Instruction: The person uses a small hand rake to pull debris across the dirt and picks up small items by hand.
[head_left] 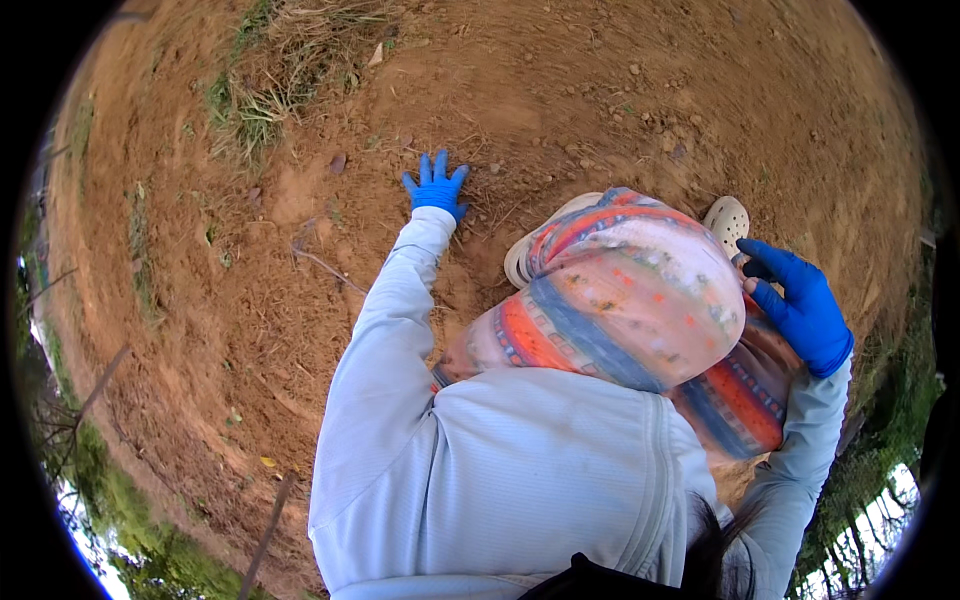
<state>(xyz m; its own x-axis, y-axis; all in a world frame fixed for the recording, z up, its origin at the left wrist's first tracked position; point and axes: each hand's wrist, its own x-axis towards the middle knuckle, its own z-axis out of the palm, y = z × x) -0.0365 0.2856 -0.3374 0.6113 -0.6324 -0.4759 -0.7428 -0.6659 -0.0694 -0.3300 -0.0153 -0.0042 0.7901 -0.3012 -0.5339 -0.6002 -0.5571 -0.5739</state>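
Observation:
My left hand (437,188), in a blue glove, reaches forward with its fingers spread on the bare brown soil (400,260). Nothing shows in its grasp. At the right, my right hand (805,305), gloved in blue too, is beside my bent knee in patterned trousers (640,290). Its fingers are loosely bent and stand apart from the thumb, with no held thing visible between them; the thumb's tip looks brownish. Pale clogs (728,222) are on my feet, partly covered by the trousers.
A heap of dry and green grass (265,85) lies ahead on the left. A thin twig (330,268) and dead leaves (338,163) are scattered near my left arm. Thin sticks (268,535) rise at the lower left, with greenery (150,530) behind.

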